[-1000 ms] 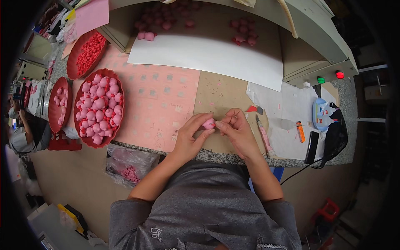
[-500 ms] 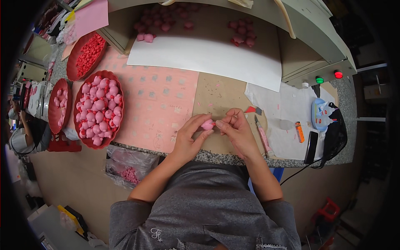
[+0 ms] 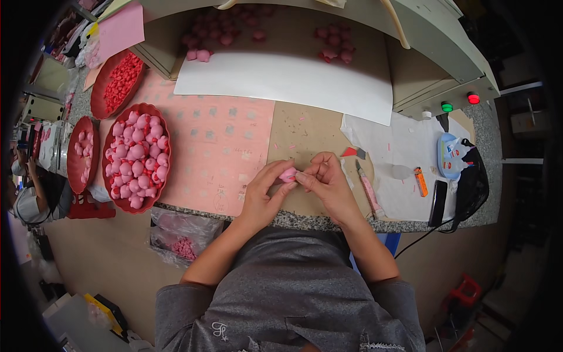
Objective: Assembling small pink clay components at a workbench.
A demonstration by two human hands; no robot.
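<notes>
Gripped between left-hand point(image 3: 262, 189) thumb and fingers, a small pink piece point(image 3: 287, 173) sits over the worktop's point(image 3: 302, 222) front edge, apparently steadied for the right hand point(image 3: 331, 190), pinching its right end. Leftward, a heaped red dish point(image 3: 141, 107) seems placed within reach.

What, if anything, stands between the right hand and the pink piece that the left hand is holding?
Nothing visible does. The left hand holds the pink piece, and the right hand meets its right edge; anything tiny between them would be hidden.
</notes>
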